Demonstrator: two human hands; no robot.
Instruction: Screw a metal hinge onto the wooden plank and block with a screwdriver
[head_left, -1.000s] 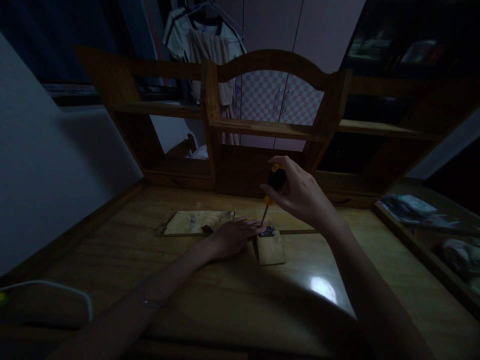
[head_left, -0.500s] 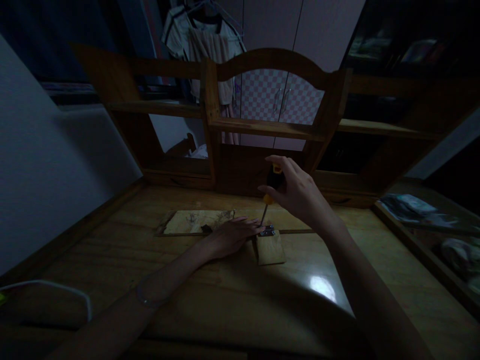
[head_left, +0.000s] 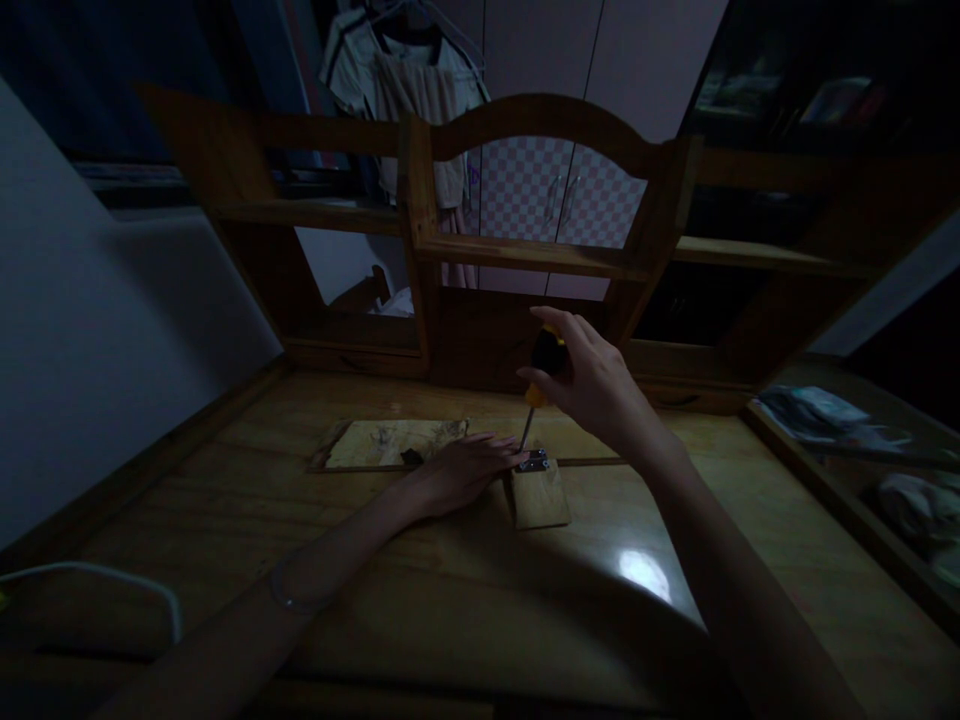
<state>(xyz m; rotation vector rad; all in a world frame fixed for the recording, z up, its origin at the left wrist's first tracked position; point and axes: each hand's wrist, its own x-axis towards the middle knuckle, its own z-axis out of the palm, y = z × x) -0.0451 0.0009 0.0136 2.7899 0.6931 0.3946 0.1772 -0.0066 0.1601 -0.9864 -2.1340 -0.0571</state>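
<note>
A screwdriver (head_left: 535, 394) with a black and yellow handle stands nearly upright in my right hand (head_left: 596, 385), thumb and fingers closed around the handle. Its shaft runs down to a small metal hinge (head_left: 533, 461) at the edge of a square wooden piece (head_left: 541, 498). The very tip is hidden near my left fingertips. My left hand (head_left: 465, 472) lies flat with fingers stretched out, its fingertips touching the area beside the hinge. Behind it is a longer, stained wooden board (head_left: 397, 443), with a small dark object (head_left: 412, 457) on it.
The wooden desktop (head_left: 420, 620) carries all this. A wooden shelf unit (head_left: 525, 258) rises along the back. At the right are an open side compartment with plastic-wrapped things (head_left: 817, 410). A white cable (head_left: 112, 568) curves at the left front.
Almost nothing differs. The screwdriver handle has turned slightly in my right hand, while my left hand stays in place. The view has shifted very slightly.
</note>
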